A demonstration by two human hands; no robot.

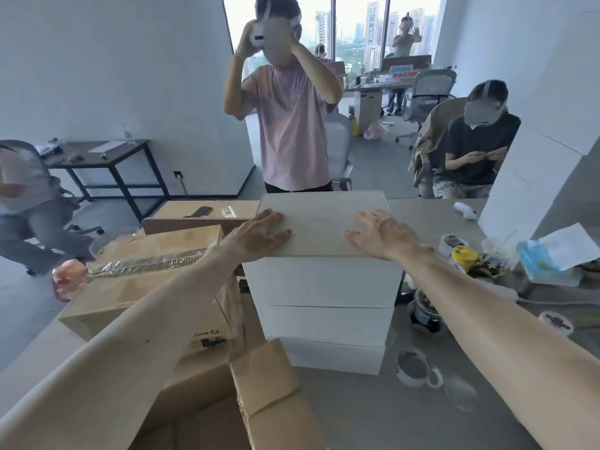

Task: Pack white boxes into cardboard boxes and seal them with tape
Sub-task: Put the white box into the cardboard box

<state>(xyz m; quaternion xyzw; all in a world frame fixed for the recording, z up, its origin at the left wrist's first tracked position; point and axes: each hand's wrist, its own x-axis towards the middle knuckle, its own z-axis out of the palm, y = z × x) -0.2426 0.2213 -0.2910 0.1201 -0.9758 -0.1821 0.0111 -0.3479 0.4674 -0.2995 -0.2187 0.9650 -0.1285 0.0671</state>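
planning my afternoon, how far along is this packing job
Done: one cardboard box at left looks closed, with clear tape along its top. In hand: the left hand and right hand rest flat on the stack of white boxes. Left: that stack stands on the table unpacked, the open cardboard box nearest the camera has its flaps up, and the tape roll lies beside the stack.

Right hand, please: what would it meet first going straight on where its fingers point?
Only the bare lid of the top white rectangular box lies ahead of the right hand; beyond its far edge, probably the pink-shirted person.
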